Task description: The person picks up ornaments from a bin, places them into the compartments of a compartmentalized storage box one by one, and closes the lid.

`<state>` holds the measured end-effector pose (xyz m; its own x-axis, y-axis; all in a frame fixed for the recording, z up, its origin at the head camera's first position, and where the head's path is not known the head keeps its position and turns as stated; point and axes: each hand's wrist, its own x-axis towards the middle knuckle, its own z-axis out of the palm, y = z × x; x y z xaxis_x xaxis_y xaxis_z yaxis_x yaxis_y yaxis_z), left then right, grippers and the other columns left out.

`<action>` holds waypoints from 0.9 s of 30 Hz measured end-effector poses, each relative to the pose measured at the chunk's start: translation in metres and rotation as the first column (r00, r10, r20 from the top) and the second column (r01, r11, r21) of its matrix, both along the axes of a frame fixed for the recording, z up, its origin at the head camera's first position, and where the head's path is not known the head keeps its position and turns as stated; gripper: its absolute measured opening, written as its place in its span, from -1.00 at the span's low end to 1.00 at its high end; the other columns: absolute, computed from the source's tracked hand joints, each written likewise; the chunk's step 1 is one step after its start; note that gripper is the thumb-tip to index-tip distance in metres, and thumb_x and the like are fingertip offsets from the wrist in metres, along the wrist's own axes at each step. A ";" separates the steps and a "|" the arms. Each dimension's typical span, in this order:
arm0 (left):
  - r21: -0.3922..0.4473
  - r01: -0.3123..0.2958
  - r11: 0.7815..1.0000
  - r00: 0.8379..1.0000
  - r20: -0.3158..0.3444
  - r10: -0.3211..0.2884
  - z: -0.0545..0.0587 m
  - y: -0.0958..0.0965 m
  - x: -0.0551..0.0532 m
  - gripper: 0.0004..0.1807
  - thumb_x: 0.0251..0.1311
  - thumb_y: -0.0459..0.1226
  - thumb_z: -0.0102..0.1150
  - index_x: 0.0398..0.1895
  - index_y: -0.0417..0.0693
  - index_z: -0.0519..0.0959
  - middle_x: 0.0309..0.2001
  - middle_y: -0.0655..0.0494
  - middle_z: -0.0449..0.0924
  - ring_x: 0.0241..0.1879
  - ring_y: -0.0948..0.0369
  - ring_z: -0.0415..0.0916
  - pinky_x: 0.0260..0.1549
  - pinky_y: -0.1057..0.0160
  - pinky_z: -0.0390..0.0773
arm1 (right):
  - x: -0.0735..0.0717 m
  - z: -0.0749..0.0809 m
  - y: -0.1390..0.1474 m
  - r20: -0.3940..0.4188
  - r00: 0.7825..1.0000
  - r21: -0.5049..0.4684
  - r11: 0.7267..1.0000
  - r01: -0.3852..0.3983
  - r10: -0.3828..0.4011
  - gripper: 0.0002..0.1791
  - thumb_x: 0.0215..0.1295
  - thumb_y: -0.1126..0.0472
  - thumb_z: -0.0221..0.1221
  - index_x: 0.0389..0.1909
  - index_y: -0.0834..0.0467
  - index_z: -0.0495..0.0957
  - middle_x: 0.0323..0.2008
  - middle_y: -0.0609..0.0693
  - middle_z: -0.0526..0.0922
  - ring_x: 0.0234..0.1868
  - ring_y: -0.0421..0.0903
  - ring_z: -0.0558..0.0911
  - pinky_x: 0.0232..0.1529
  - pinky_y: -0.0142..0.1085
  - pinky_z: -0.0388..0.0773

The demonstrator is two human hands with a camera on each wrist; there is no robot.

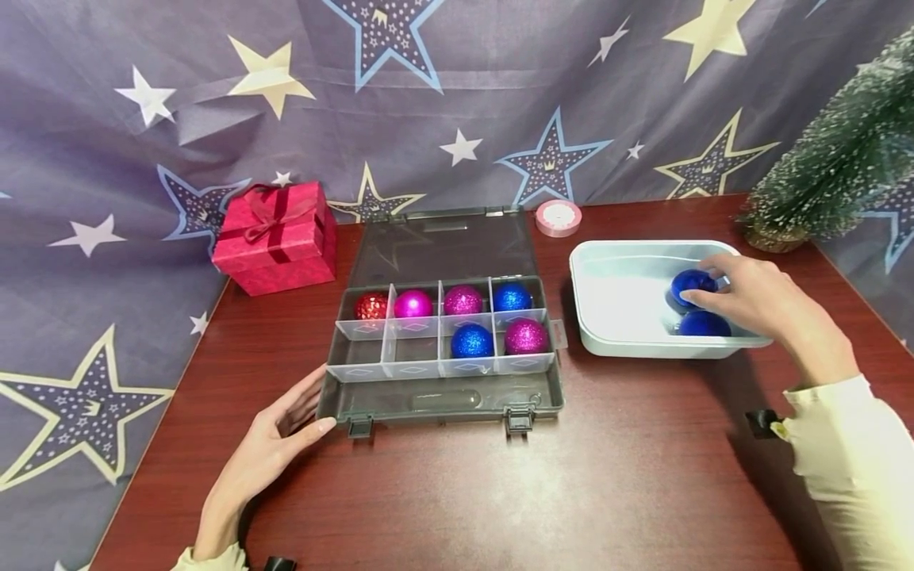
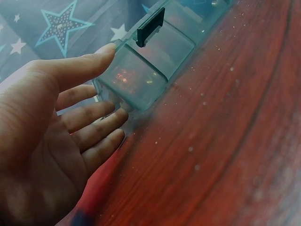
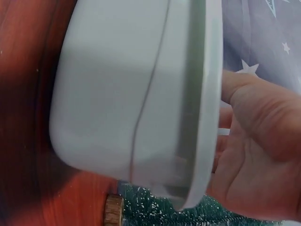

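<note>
My right hand reaches into the white tub, its thumb and fingers around a shiny blue ball. A second blue ball lies just below it in the tub. In the right wrist view the tub's wall hides the balls and the fingertips. My left hand rests at the left end of an opened grey plastic compartment box, thumb near its front corner and fingers straight along its side. Red, pink, magenta and blue balls sit in the box; the two left front compartments hold none.
A red gift box stands at the back left. Behind the compartment box its lid lies folded back. A pink ribbon roll is near the tub, and a frosted little tree rises at the back right.
</note>
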<state>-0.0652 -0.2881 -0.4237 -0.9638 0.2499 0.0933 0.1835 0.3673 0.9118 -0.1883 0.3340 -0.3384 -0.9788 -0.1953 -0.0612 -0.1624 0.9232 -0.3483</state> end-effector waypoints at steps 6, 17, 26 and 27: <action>0.003 0.006 1.000 1.000 -0.002 -0.006 0.000 0.000 -0.001 -0.25 0.39 -0.45 0.26 0.60 -0.10 0.23 0.47 -0.25 0.32 0.35 0.43 0.38 0.23 0.52 0.37 | -0.008 -0.008 -0.005 0.003 0.999 0.001 0.999 -0.036 0.036 -0.36 0.46 0.00 0.27 0.28 0.44 0.43 0.13 0.52 0.55 0.14 0.52 0.51 0.09 0.41 0.40; 0.003 0.003 1.000 1.000 0.003 -0.003 0.000 0.000 0.000 -0.25 0.40 -0.45 0.25 0.61 -0.10 0.23 0.47 -0.25 0.32 0.35 0.43 0.37 0.23 0.52 0.36 | -0.017 -0.026 -0.022 -0.022 0.992 -0.115 0.986 -0.123 0.122 -0.38 0.40 0.06 0.35 0.25 0.42 0.46 0.08 0.51 0.59 0.10 0.43 0.59 0.08 0.29 0.49; 0.006 0.004 1.000 1.000 0.012 -0.004 0.000 -0.001 0.000 -0.25 0.40 -0.44 0.25 0.61 -0.12 0.22 0.47 -0.24 0.31 0.36 0.42 0.37 0.24 0.52 0.36 | -0.016 -0.027 -0.030 -0.041 0.989 -0.173 0.974 -0.144 0.139 -0.41 0.39 0.06 0.37 0.27 0.35 0.49 0.09 0.47 0.61 0.10 0.38 0.61 0.09 0.26 0.49; 0.005 0.004 1.000 1.000 0.015 -0.004 0.000 -0.001 0.000 -0.25 0.40 -0.44 0.25 0.61 -0.11 0.21 0.47 -0.24 0.31 0.36 0.42 0.37 0.24 0.52 0.36 | -0.015 -0.026 -0.031 -0.043 0.989 -0.184 0.972 -0.146 0.140 -0.41 0.40 0.06 0.36 0.28 0.34 0.49 0.09 0.47 0.61 0.08 0.36 0.63 0.07 0.25 0.51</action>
